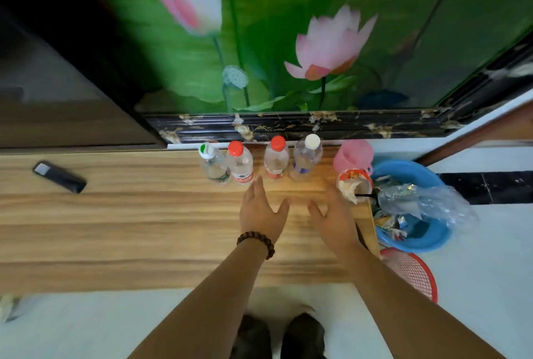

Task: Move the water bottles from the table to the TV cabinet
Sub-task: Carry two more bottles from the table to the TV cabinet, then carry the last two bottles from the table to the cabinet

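Several clear water bottles stand in a row at the back of the wooden TV cabinet top (144, 214), against the wall. From the left: a green-and-white-capped bottle (215, 167), a red-capped bottle (240, 167), a second red-capped bottle (276, 161) and a white-capped bottle (307, 159). My left hand (261, 213), with a bead bracelet at the wrist, hovers open just in front of the two left bottles. My right hand (334, 219) is open too, in front of the white-capped bottle. Neither hand touches a bottle.
A pink cup (353, 154) and a red-rimmed paper cup (355, 185) stand at the cabinet's right end. A black remote (59, 176) lies far left. On the floor to the right are a blue basin (415, 206) with wrappers and plastic, and a red basket (412, 272).
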`<state>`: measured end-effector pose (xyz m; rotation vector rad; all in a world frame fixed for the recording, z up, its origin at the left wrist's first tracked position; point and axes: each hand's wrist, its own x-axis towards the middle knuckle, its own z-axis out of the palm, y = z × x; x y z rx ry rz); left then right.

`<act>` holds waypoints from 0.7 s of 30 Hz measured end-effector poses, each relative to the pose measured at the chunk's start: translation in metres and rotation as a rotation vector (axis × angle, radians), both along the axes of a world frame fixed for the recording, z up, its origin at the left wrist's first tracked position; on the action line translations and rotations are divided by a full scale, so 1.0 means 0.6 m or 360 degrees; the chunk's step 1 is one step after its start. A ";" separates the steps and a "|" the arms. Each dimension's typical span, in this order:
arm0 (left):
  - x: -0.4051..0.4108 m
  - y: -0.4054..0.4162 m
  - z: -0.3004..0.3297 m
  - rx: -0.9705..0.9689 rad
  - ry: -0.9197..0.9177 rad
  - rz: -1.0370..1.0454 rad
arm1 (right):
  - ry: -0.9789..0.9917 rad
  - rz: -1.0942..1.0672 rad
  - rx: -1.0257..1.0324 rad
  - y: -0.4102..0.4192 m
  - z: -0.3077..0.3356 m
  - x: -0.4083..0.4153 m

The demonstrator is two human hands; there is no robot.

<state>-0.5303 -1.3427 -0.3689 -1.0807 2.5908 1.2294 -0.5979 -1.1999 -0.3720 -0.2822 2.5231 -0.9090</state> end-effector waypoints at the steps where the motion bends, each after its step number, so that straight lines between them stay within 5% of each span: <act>1: 0.017 0.001 0.032 -0.0057 -0.0044 -0.0055 | 0.0015 0.0072 0.0092 0.005 0.032 0.013; 11: 0.198 -0.026 0.294 -0.0385 -0.0427 -0.0303 | 0.0103 0.0569 0.0408 0.003 0.295 0.127; 21: 0.371 -0.006 0.408 -0.0334 -0.0516 0.0324 | 0.0223 0.1034 0.0440 -0.054 0.400 0.202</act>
